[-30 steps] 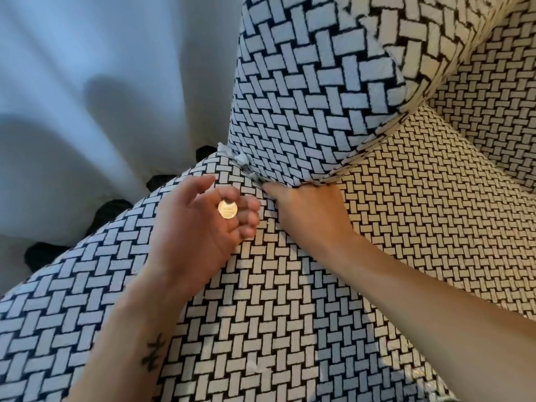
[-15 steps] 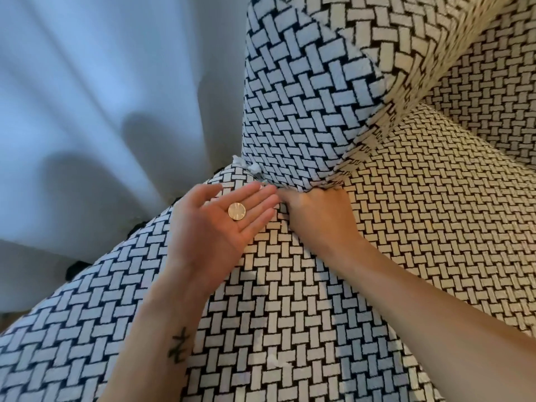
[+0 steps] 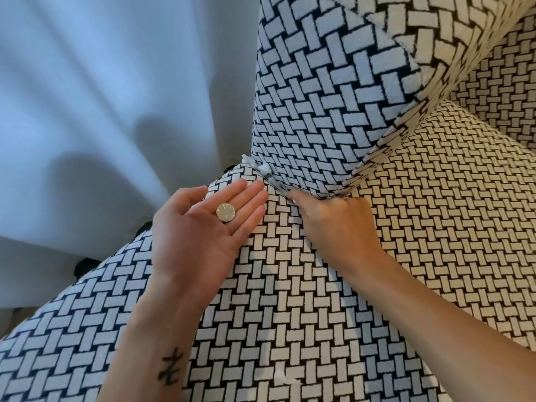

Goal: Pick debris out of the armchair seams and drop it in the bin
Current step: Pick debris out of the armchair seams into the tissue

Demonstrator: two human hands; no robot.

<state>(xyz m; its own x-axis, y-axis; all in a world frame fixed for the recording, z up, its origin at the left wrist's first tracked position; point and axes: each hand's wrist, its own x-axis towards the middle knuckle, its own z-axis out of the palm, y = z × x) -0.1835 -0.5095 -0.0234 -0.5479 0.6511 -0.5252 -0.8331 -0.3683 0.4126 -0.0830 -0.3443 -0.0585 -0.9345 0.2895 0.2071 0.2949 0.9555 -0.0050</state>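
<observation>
The armchair seat [image 3: 319,329] is covered in black-and-white woven-pattern fabric, and its arm [image 3: 327,97] rises above the seam. My left hand [image 3: 200,227] lies palm up on the seat, fingers flat, with a silver coin [image 3: 226,212] resting on the fingers. My right hand [image 3: 333,224] is palm down with its fingertips pushed into the seam under the arm, so they are hidden. White fluff bits [image 3: 262,168] stick out of the seam just beyond my left fingertips. A small white scrap [image 3: 282,376] lies on the seat near the front. No bin is in view.
A pale curtain [image 3: 101,111] hangs close along the left side of the chair. The chair's backrest fabric [image 3: 504,91] fills the upper right. Dark floor patches [image 3: 84,265] show under the curtain hem.
My left hand has uncurled from a loose cup to a flat open palm, the coin still on its fingers. The view has shifted closer to the seam. My right hand stays at the seam.
</observation>
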